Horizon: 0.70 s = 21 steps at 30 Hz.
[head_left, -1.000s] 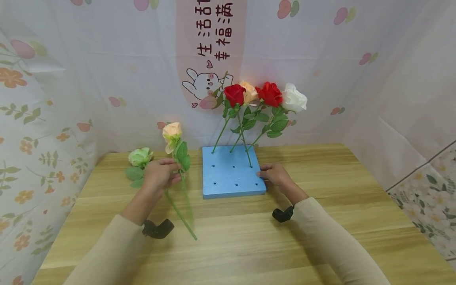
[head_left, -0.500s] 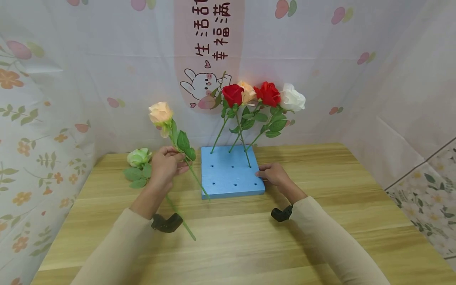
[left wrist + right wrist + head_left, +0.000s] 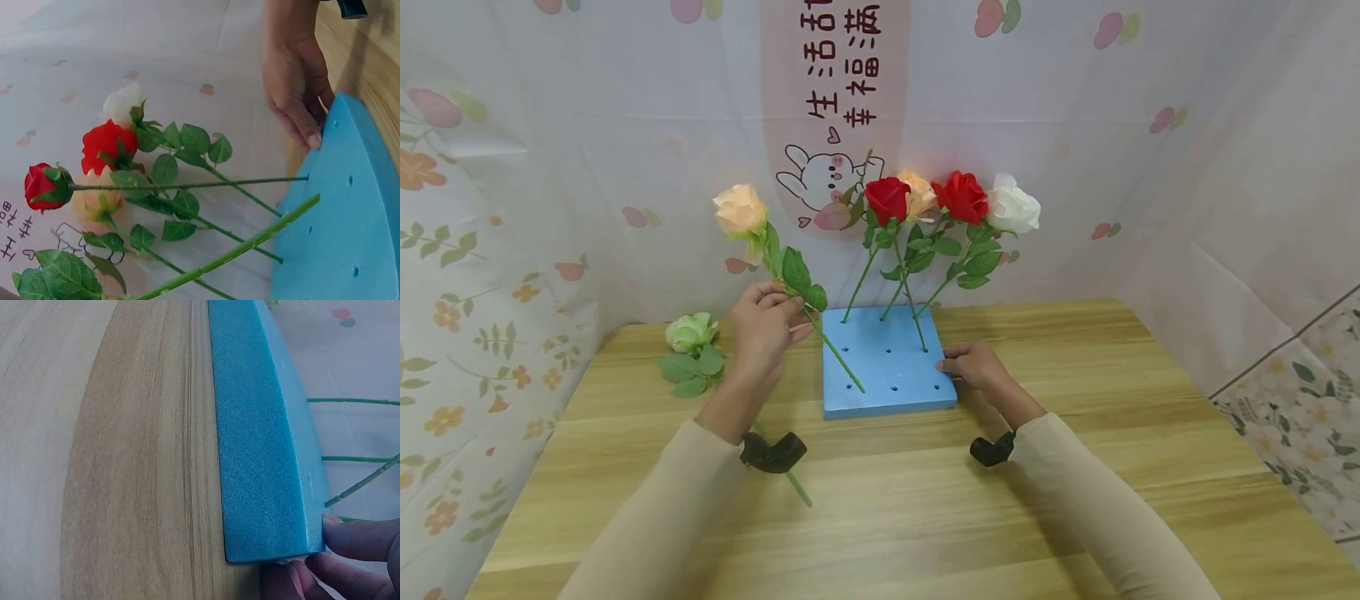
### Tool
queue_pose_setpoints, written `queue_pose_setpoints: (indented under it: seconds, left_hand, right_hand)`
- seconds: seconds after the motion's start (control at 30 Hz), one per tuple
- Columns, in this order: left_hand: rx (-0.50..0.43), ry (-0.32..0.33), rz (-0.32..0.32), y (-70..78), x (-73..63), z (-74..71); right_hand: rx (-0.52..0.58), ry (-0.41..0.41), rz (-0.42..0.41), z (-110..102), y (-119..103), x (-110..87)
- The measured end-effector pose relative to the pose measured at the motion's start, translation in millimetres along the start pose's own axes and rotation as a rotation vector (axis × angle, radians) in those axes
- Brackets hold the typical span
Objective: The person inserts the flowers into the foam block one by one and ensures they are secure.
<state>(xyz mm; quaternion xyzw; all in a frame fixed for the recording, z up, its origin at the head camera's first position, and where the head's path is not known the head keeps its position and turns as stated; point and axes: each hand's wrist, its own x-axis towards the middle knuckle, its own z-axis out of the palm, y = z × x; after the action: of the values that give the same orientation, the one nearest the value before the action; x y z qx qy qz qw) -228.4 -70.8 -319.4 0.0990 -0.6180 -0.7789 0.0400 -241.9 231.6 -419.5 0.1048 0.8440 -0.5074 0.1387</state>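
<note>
In the head view my left hand [image 3: 763, 325] pinches a peach rose [image 3: 740, 210] by its green stem, just below the leaves. The bloom leans up and left. Its stem's lower end overlaps the blue foam board [image 3: 872, 371], near the front holes. In the left wrist view that bare stem [image 3: 250, 244] slants across the standing flowers. My right hand [image 3: 981, 369] grips the board's right edge. The right wrist view shows its thumb [image 3: 359, 537] on the top face and fingers curled at the side and below.
Along the board's back and right holes stand a dark red rose [image 3: 887, 200], another peach rose [image 3: 917, 196], a bright red rose [image 3: 961, 198] and a white rose [image 3: 1013, 204]. A green rose [image 3: 692, 333] lies on the wooden table [image 3: 880, 517] at left, its stem passing under my left arm.
My left hand has raised the peach rose and carried it right, bringing the stem's end from the table over the board. The right hand keeps its grip on the board's edge.
</note>
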Motion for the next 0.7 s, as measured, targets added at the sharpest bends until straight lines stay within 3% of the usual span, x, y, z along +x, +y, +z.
queue_pose_setpoints:
  seconds: [0.17, 0.7]
  left_hand:
    - [0.019, 0.022, 0.039, 1.4, -0.4, 15.1]
    - [0.024, 0.008, 0.076, -9.8, 5.8, 54.1]
  right_hand:
    - [0.01, 0.001, 0.007, 0, 0, -0.1]
    - [0.008, 0.0, 0.007, 0, -3, -1.6]
